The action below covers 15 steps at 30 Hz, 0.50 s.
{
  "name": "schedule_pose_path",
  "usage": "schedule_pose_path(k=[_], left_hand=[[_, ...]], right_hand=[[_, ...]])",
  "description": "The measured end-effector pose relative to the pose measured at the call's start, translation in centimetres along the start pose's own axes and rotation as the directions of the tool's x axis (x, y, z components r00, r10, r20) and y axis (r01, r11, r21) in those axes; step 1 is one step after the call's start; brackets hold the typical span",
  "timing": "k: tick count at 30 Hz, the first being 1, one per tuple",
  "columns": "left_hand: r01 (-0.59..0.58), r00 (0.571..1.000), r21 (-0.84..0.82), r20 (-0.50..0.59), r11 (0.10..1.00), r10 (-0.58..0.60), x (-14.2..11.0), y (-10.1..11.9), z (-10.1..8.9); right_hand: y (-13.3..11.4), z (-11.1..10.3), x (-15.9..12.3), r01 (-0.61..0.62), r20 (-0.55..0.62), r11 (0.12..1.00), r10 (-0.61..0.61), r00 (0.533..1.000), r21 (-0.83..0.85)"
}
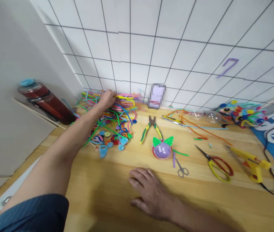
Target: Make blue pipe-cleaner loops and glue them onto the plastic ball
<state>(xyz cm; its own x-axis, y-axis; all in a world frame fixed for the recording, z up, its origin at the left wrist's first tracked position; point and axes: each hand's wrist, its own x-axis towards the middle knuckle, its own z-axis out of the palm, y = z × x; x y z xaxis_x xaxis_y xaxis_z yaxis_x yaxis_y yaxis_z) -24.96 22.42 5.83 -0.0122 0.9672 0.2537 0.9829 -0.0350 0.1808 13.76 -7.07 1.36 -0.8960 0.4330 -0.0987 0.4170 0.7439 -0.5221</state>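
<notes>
At the back left, my left hand reaches into a heap of colourful pipe cleaners. Its fingers are curled down on them; the fingertips are hidden, and a yellow pipe cleaner runs out beside them. My right hand rests palm down on the wooden table with its fingers apart, holding nothing. Just beyond it sits a clear ball with purple inside, a red band round it and two green pipe-cleaner triangles on top. Small metal scissors and a purple pipe-cleaner piece lie beside the ball.
Pliers lie behind the ball. Buttons are scattered before the heap. Red-and-yellow scissors and a corded yellow glue gun are at right. Clear balls and a decorated colourful object stand behind. A red flask is at left.
</notes>
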Motion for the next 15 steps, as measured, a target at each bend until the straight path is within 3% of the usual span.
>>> schedule_pose_path(k=[2, 4, 6, 11, 15], left_hand=[[0.125, 0.977, -0.054, -0.166, 0.991, -0.132, -0.2, 0.5, 0.2], [0.203, 0.921, -0.150, -0.306, 0.968, -0.241, -0.6, 1.1, 0.6], [0.204, 0.895, -0.228, -0.352, 0.952, -0.276, -1.2, 1.5, 1.3], [0.056, 0.942, -0.319, -0.299, 0.946, -0.156, -3.7, 1.1, 3.2], [-0.089, 0.954, -0.349, -0.300, 0.933, -0.021, -4.9, 0.2, 4.0]], right_hand=[[0.1, 0.1, 0.0, 0.011, -0.005, 1.000, -0.011, 1.000, 0.000], [0.2, 0.2, 0.0, 0.018, -0.011, 1.000, -0.018, 1.000, -0.002], [0.2, 0.2, 0.0, 0.020, -0.017, 1.000, -0.020, 1.000, -0.001], [0.1, 0.1, -0.1, 0.018, -0.030, 1.000, -0.018, 0.999, 0.009], [-0.2, -0.1, -0.2, 0.007, -0.016, 1.000, -0.007, 1.000, 0.004]])
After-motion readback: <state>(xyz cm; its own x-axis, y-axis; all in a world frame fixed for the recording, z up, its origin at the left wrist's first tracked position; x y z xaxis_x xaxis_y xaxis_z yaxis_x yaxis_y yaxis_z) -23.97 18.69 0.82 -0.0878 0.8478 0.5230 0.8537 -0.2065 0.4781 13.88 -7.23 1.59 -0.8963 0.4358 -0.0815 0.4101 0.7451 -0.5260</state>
